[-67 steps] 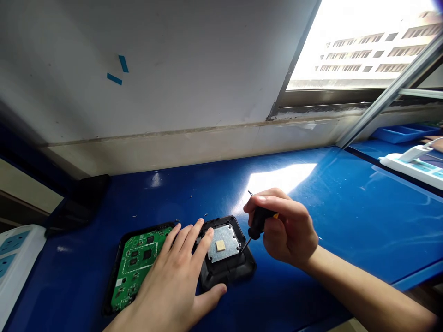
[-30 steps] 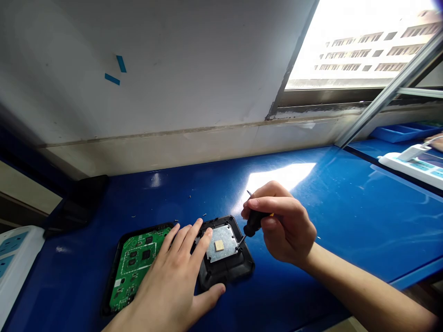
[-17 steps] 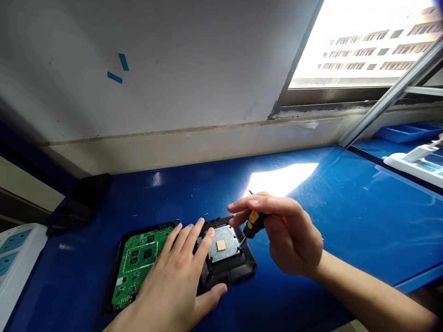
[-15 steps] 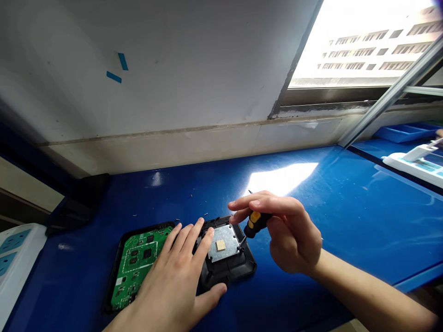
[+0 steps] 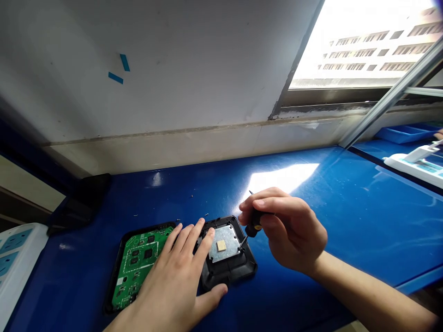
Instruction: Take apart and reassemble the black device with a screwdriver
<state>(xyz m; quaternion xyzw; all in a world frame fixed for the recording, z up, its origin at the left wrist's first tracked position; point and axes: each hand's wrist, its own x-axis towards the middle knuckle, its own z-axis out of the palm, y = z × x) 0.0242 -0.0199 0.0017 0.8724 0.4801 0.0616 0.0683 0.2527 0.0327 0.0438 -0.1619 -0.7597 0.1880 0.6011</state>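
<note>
A black plastic housing [image 5: 238, 266] lies on the blue bench top [image 5: 346, 216]. It carries a square metal plate [image 5: 228, 236] with a small tan pad [image 5: 221, 246]. Beside it, on its left, sits a green circuit board [image 5: 133, 265] in a black frame. My left hand [image 5: 173, 281] lies flat, fingers spread, across the board and the housing's left edge, thumb at the housing's front. My right hand [image 5: 287, 228] is closed round a small black and yellow screwdriver [image 5: 254, 223], whose tip touches the plate's right edge.
A white power strip [image 5: 14, 258] sits at the far left, a dark flat object [image 5: 81, 203] behind it. Tiny loose bits [image 5: 192, 203] lie on the bench behind the housing. At the far right are another white power strip [image 5: 415, 163], a blue tray [image 5: 401, 133] and another person's fingertip.
My right hand's fingers opened along the screwdriver handle, then closed round it again, the tip staying at the plate's right edge. My left hand has stayed flat in place.
</note>
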